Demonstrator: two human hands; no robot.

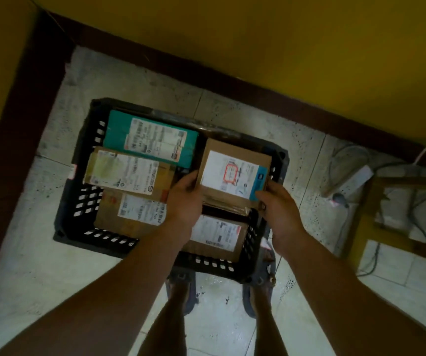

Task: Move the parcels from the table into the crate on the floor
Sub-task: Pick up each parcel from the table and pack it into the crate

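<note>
On the tiled floor [27, 253], the black crate [88, 240] holds four parcels [150, 140], while left grip [183, 199] and right grip [278, 214] clasp a fifth parcel [232, 173] above it.

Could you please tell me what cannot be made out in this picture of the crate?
Head view:
- Label text on the teal parcel: blurred, too small.
- Crate space beneath the held parcel: hidden by it, the left hand and right hand.
- Tabletop: outside the frame.
</note>
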